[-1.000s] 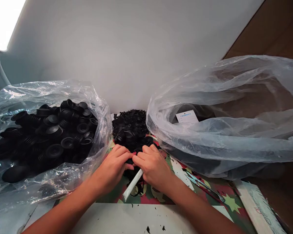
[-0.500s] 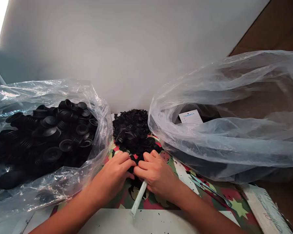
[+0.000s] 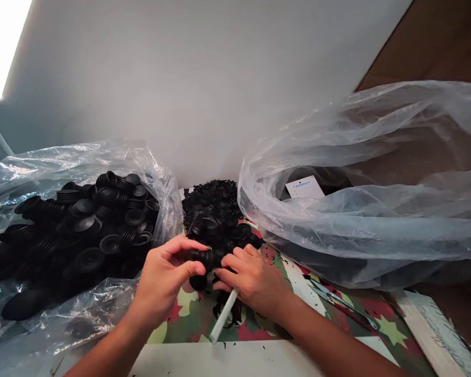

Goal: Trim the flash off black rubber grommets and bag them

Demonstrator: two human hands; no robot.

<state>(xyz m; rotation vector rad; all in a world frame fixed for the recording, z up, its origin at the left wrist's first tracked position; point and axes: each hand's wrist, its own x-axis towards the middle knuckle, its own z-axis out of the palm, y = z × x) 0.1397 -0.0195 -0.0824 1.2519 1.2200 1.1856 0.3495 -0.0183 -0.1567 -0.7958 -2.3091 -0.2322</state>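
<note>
Between the thumb and fingers of my left hand (image 3: 159,280) is a black ribbed rubber bellows (image 3: 202,257). My right hand (image 3: 253,277) is closed round a whitish stick-like handle (image 3: 224,315), which juts out below the palm toward me. The handle's far end is hidden by my fingers. Those fingertips are close to the bellows; whether they touch it I cannot tell. Just behind both hands lies a heap of black rubber bellows and scraps (image 3: 212,209).
At the left, a clear plastic bag (image 3: 168,204) holds many black bellows (image 3: 88,259). Another clear bag (image 3: 337,230) gapes at the right, near a white printed card (image 3: 305,188). Scissors (image 3: 345,303) lie on the patterned cloth (image 3: 168,324). A white board (image 3: 188,361) lies in front.
My left hand has drawn back left and turned, exposing the bellows in its fingers. My right hand keeps the handle in nearly the same place. The view has shifted slightly.
</note>
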